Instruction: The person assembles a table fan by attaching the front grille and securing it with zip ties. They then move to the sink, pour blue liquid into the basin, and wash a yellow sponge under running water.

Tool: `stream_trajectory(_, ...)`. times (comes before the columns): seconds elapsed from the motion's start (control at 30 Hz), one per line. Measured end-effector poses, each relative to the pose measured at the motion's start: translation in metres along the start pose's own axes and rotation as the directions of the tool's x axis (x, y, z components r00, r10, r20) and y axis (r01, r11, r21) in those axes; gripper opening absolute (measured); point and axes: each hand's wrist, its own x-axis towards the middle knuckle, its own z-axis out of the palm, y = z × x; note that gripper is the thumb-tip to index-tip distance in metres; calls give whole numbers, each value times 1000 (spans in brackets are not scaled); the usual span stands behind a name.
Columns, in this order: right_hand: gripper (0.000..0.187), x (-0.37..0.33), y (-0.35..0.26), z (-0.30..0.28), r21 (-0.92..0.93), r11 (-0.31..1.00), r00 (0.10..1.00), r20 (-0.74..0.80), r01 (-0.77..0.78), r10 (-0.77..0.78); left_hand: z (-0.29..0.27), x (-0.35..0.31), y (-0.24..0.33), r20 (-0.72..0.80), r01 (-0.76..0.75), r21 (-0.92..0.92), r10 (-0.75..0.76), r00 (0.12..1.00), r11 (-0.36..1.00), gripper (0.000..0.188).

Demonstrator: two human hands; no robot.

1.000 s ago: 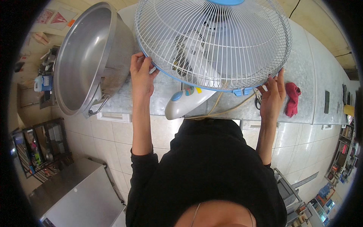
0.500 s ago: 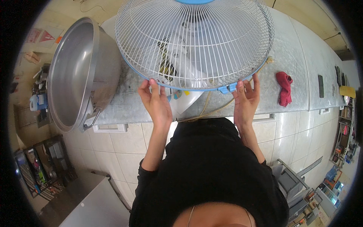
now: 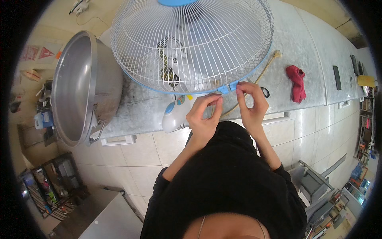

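A fan with a white wire guard (image 3: 207, 51) and a blue rim stands on the metal table in front of me. Two blue clips (image 3: 229, 87) sit at the guard's lower rim. My right hand (image 3: 254, 107) pinches at the right-hand clip with thumb and forefinger. Just below the left-hand clip, my left hand (image 3: 203, 119) has its thumb and forefinger pressed together; whatever is between them is too small to tell. Under the guard shows the fan's white base (image 3: 174, 120) with a blue button. The yellowish cord (image 3: 264, 69) runs behind my right hand to its plug.
On the left a big metal pot (image 3: 107, 79) lies tipped on its side. To the right lie a red cloth (image 3: 296, 84), a small black ring (image 3: 265, 92) and a dark flat object (image 3: 337, 77) on the table (image 3: 290, 40).
Both hands have left their wide hold on the guard's rim and come together at the blue clips. In the picture, the guard has shifted left, uncovering the white base and black ring.
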Motion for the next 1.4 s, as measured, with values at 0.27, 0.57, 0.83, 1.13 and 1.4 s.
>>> stream_trajectory(0.27,20,50,-2,-21,-239,534,571,521,811,-634,4,-2,-1,47,83,-135,-77,996,987,5)
stream_trajectory(0.57,17,62,10,-18,-95,481,453,530,872,-717,16,-7,2,31,203,-374,-207,978,905,4)
stream_trajectory(0.83,20,79,10,-21,-39,350,298,613,936,-732,21,-9,3,-67,131,-368,-167,984,921,2)
stream_trajectory(1.13,15,144,-37,-3,403,22,-295,706,915,-643,28,-16,3,-128,154,-393,-220,967,906,4)
stream_trajectory(1.4,20,157,-36,17,584,-172,-567,607,793,-556,38,-19,1,-196,129,-456,-241,951,880,2)
